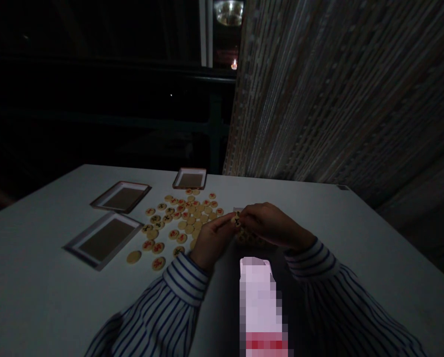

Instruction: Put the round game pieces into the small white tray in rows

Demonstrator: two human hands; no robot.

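round black-marked piece (237, 220) sits between the left grip (213, 240) and right grip (269, 222), both pinching it.

Looking forward and down from head height — facing across the flat white tabletop (39, 243), catching the bare left hand (213, 240) and bare right hand (272, 222) close by — and reaching the greyish, stringed curtain (303, 99) beyond, at right.

It's a dark room, but I can't tell which kind. A curtain (299, 89) hangs by the white worktop (363, 238).
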